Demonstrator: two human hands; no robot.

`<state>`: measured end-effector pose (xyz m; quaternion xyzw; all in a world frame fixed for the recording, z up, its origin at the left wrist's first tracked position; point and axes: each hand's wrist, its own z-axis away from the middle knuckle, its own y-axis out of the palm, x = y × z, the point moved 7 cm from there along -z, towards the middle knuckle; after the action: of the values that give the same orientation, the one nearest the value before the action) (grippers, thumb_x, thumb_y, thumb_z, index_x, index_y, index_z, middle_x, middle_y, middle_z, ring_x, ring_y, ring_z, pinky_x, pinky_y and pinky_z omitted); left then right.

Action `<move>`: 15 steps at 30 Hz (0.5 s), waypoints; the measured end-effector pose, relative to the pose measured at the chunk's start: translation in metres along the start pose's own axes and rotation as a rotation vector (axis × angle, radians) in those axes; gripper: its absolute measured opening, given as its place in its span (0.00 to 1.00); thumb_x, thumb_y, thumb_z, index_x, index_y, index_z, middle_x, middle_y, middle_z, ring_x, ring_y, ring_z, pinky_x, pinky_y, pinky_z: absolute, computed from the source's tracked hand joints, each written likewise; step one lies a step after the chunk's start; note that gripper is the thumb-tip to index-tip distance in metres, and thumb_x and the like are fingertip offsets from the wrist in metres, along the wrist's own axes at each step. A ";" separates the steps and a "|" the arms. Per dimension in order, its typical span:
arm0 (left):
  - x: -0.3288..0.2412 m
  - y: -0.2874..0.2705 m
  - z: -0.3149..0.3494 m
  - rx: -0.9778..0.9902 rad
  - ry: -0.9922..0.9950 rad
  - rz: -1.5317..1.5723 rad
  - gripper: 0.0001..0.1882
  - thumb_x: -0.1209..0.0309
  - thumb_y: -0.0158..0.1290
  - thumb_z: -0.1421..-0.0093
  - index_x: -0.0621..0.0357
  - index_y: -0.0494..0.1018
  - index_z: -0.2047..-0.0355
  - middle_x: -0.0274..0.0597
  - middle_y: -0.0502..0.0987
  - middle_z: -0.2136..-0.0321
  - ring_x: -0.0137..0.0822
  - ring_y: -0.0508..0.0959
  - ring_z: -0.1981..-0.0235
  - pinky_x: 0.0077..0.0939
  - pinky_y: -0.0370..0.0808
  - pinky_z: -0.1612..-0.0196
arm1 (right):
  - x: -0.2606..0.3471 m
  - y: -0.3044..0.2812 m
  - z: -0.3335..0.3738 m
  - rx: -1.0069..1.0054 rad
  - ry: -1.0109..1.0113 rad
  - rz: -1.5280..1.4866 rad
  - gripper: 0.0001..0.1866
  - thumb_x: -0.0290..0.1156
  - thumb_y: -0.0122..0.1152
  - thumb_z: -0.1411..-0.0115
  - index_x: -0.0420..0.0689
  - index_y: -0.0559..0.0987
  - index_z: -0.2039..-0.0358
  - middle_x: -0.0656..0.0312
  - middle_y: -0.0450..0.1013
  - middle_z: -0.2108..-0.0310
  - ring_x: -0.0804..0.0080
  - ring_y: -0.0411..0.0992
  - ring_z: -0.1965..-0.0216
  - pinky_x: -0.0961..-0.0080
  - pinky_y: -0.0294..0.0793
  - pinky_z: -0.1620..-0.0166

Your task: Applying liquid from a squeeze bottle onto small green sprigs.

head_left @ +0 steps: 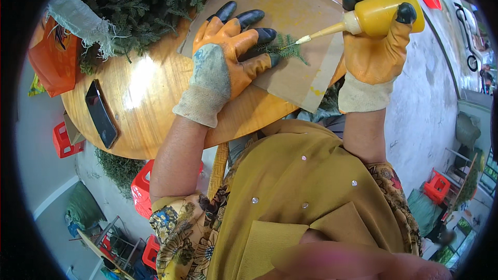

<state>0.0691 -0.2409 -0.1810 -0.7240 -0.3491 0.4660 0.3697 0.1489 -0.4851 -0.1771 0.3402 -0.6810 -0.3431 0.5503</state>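
Observation:
My left hand (223,57), in an orange-coated work glove with dark fingertips, rests over a brown board (295,83) that has yellow smears. A small green evergreen sprig (291,47) sticks out between its thumb and forefinger, which hold it against the board. The other fingers stretch forward. My right hand (372,57), gloved the same way, is wrapped round a yellow squeeze bottle (388,11) tilted down to the left. The bottle's long nozzle points at the sprig, its pale tip at or just above the needles; I cannot tell if they touch.
A large heap of evergreen branches (140,5) covers the far left of the round wooden table (150,119). A black phone (101,115) lies near the left edge, by an orange bag (52,59). Red plastic stools (141,189) stand on the floor.

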 end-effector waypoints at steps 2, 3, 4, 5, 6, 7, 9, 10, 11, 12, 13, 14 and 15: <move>-0.002 -0.001 0.000 -0.035 0.046 -0.027 0.19 0.53 0.68 0.50 0.36 0.85 0.57 0.31 0.80 0.44 0.51 0.71 0.38 0.48 0.65 0.33 | 0.004 0.001 0.001 0.062 0.006 -0.030 0.28 0.43 0.69 0.35 0.39 0.75 0.42 0.48 0.78 0.47 0.50 0.76 0.45 0.47 0.73 0.37; -0.002 -0.001 -0.001 -0.036 0.041 -0.027 0.19 0.54 0.68 0.50 0.36 0.85 0.57 0.31 0.79 0.44 0.51 0.71 0.38 0.48 0.65 0.33 | 0.006 -0.001 0.001 0.061 0.004 -0.029 0.28 0.43 0.69 0.35 0.39 0.75 0.42 0.48 0.78 0.47 0.50 0.76 0.45 0.47 0.73 0.37; -0.002 -0.001 -0.001 -0.037 0.035 -0.028 0.19 0.54 0.69 0.50 0.35 0.85 0.56 0.32 0.79 0.43 0.51 0.71 0.37 0.48 0.64 0.33 | 0.008 -0.001 0.001 0.073 -0.001 -0.021 0.28 0.44 0.69 0.35 0.39 0.75 0.42 0.48 0.78 0.47 0.50 0.76 0.45 0.47 0.73 0.37; -0.003 -0.001 0.000 -0.037 0.037 -0.026 0.19 0.54 0.69 0.50 0.35 0.85 0.56 0.32 0.79 0.43 0.51 0.71 0.37 0.48 0.64 0.33 | 0.010 -0.001 0.001 0.085 -0.006 -0.012 0.28 0.44 0.69 0.35 0.39 0.75 0.42 0.48 0.78 0.48 0.51 0.76 0.46 0.48 0.74 0.37; -0.002 -0.001 0.000 -0.019 0.010 -0.018 0.19 0.55 0.69 0.50 0.35 0.85 0.56 0.31 0.79 0.43 0.51 0.70 0.36 0.48 0.64 0.32 | 0.011 0.000 0.001 0.085 -0.009 -0.013 0.28 0.44 0.69 0.35 0.39 0.75 0.42 0.48 0.78 0.48 0.51 0.76 0.46 0.48 0.74 0.37; -0.001 -0.001 0.000 -0.001 -0.017 -0.011 0.19 0.55 0.69 0.50 0.35 0.85 0.56 0.31 0.79 0.43 0.51 0.70 0.36 0.48 0.64 0.32 | 0.012 0.000 0.002 0.064 -0.018 -0.007 0.28 0.44 0.69 0.35 0.39 0.75 0.42 0.48 0.78 0.48 0.51 0.76 0.46 0.48 0.74 0.37; 0.000 0.001 -0.001 0.005 -0.015 -0.022 0.19 0.55 0.69 0.50 0.35 0.85 0.57 0.31 0.79 0.42 0.50 0.69 0.35 0.48 0.63 0.32 | 0.015 -0.001 0.003 0.045 -0.029 -0.001 0.28 0.44 0.68 0.35 0.39 0.76 0.43 0.48 0.78 0.48 0.51 0.76 0.45 0.48 0.74 0.37; 0.000 0.002 -0.001 0.012 -0.017 -0.032 0.18 0.55 0.69 0.50 0.36 0.86 0.57 0.31 0.78 0.42 0.50 0.69 0.35 0.48 0.63 0.32 | 0.015 -0.001 0.004 0.084 -0.001 -0.032 0.27 0.44 0.68 0.35 0.39 0.76 0.43 0.48 0.78 0.48 0.51 0.76 0.45 0.49 0.74 0.37; -0.001 0.001 0.000 0.010 -0.015 -0.032 0.18 0.55 0.69 0.50 0.36 0.86 0.57 0.31 0.78 0.42 0.50 0.69 0.35 0.48 0.63 0.32 | 0.014 0.000 0.005 0.124 0.028 -0.064 0.27 0.44 0.68 0.35 0.39 0.76 0.43 0.49 0.78 0.48 0.52 0.75 0.45 0.49 0.74 0.37; -0.003 -0.001 -0.001 -0.018 0.009 -0.021 0.18 0.55 0.69 0.50 0.36 0.86 0.57 0.31 0.78 0.41 0.50 0.69 0.34 0.47 0.63 0.32 | 0.015 -0.001 0.005 0.126 0.025 -0.064 0.27 0.44 0.68 0.35 0.39 0.76 0.43 0.49 0.78 0.48 0.52 0.75 0.45 0.49 0.74 0.37; -0.004 -0.003 -0.002 -0.046 0.032 -0.010 0.19 0.55 0.69 0.50 0.36 0.86 0.57 0.30 0.78 0.41 0.50 0.69 0.34 0.47 0.63 0.32 | 0.017 -0.002 0.005 0.117 0.015 -0.052 0.28 0.44 0.68 0.35 0.39 0.76 0.42 0.49 0.78 0.48 0.52 0.75 0.45 0.50 0.74 0.37; -0.004 -0.003 -0.002 -0.048 0.034 -0.010 0.19 0.55 0.69 0.50 0.36 0.86 0.57 0.30 0.78 0.41 0.50 0.69 0.34 0.47 0.63 0.32 | 0.018 -0.002 0.004 0.108 0.006 -0.039 0.28 0.45 0.68 0.35 0.39 0.75 0.42 0.49 0.78 0.48 0.52 0.75 0.46 0.50 0.73 0.37; -0.003 -0.001 -0.001 -0.047 0.034 -0.017 0.19 0.55 0.69 0.51 0.36 0.86 0.57 0.30 0.78 0.41 0.50 0.69 0.34 0.47 0.63 0.32 | 0.019 -0.001 0.005 0.109 0.004 -0.039 0.28 0.45 0.68 0.35 0.39 0.75 0.42 0.49 0.78 0.48 0.52 0.75 0.46 0.50 0.73 0.37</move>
<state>0.0688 -0.2433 -0.1783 -0.7374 -0.3600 0.4420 0.3623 0.1409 -0.5006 -0.1688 0.3837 -0.6908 -0.3153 0.5255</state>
